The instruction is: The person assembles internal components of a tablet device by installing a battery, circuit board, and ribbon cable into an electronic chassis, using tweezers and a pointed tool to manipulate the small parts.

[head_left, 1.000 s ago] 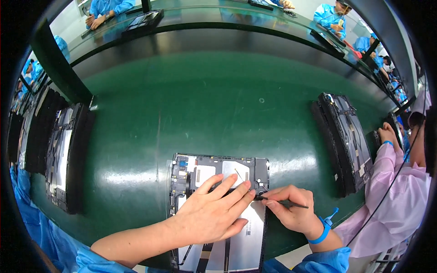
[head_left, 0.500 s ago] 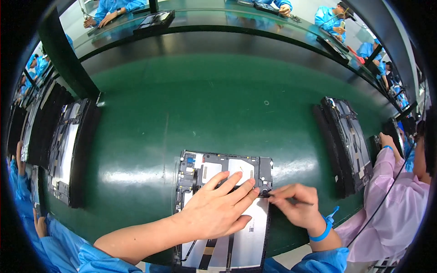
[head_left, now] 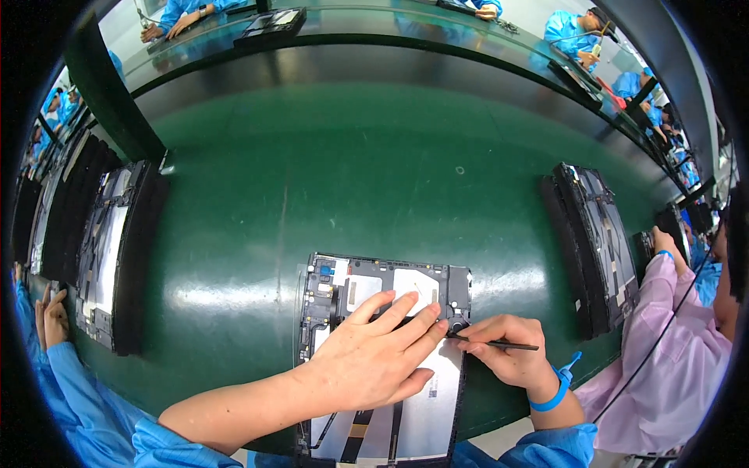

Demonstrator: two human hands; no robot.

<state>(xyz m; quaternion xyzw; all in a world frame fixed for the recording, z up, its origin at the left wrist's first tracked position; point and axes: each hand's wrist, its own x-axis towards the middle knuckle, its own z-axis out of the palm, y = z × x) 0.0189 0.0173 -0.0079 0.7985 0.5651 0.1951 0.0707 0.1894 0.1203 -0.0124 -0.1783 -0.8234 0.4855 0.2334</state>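
An opened tablet [head_left: 433,425] lies at the near edge of the bench, its inside facing up: dark board parts along the far end, a silver panel and flat black cables nearer me. My left hand [head_left: 374,343] rests flat across its middle, fingers spread toward the far right, holding nothing. My right hand [head_left: 507,351], with a blue band at the wrist, pinches a slim black tool [head_left: 511,345] at the tablet's right edge. Its tip points at a small round part near my left fingertips. Whether the tool is tweezers or a pry stick, I cannot tell.
Stacked opened tablets stand on the green bench [head_left: 328,171] at the left [head_left: 105,257] and right [head_left: 605,242]. A person in pink [head_left: 663,351] works close on the right, blue sleeves [head_left: 86,390] on the left. A dark post [head_left: 117,101] rises at the back left.
The slim black tool now lies flatter, with more of its shaft showing behind my right hand and its tip further left over the tablet. My left hand stays on the tablet.
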